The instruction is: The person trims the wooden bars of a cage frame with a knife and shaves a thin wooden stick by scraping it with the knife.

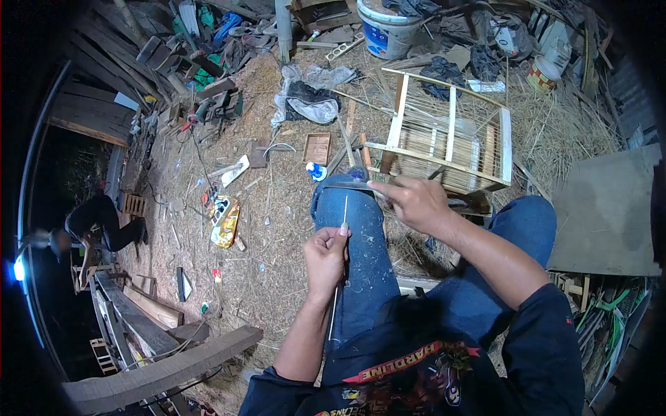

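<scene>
My left hand (325,260) pinches a thin, pale stick (345,209) between thumb and fingers above my left thigh. The stick points away from me, and its lower part runs back beneath the hand toward my lap. My right hand (416,203) is closed around a knife, with the index finger stretched toward the blade. The dark knife blade (348,185) lies crosswise over my left knee, just beyond the stick's far tip. Most of the knife's handle is hidden by the hand.
Ahead to the right stands a wooden frame (451,132) with thin sticks. A small wooden tray (318,148), blue-and-white bottle (316,171) and yellow packet (225,222) lie on the littered ground. Another person (104,222) bends at far left. A curved beam (166,364) crosses lower left.
</scene>
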A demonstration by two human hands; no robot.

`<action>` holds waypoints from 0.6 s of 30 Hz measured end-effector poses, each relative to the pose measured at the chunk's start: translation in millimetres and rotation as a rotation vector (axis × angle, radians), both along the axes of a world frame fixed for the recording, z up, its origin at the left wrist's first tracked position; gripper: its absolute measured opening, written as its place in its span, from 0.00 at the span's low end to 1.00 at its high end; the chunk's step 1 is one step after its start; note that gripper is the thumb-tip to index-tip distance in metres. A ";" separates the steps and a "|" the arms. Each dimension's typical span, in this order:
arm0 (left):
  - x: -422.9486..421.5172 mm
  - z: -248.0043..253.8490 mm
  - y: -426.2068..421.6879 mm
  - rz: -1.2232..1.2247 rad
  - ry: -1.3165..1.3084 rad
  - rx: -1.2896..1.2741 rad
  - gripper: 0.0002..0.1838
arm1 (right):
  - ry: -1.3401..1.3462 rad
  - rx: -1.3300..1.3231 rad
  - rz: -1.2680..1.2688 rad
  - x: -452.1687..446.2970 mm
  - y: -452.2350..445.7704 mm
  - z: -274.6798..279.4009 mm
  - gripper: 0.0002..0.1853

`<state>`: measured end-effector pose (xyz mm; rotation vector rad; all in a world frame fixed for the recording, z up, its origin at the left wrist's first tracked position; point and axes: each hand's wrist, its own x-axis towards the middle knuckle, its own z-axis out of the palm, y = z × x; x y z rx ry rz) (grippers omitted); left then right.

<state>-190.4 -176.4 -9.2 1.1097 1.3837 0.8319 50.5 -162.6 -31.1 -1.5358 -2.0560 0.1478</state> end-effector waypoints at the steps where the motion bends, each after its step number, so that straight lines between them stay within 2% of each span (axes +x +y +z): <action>1: 1.1 3.4 -0.7 0.011 0.010 -0.010 0.13 | 0.014 -0.001 -0.021 1.6 0.7 0.8 0.25; 6: 4.1 8.4 0.4 0.053 0.032 -0.034 0.13 | 0.030 0.071 0.054 -9.2 -18.3 3.8 0.25; 18: 4.1 3.8 3.1 0.032 0.040 -0.026 0.10 | -0.076 0.015 0.128 -15.3 -27.8 8.2 0.26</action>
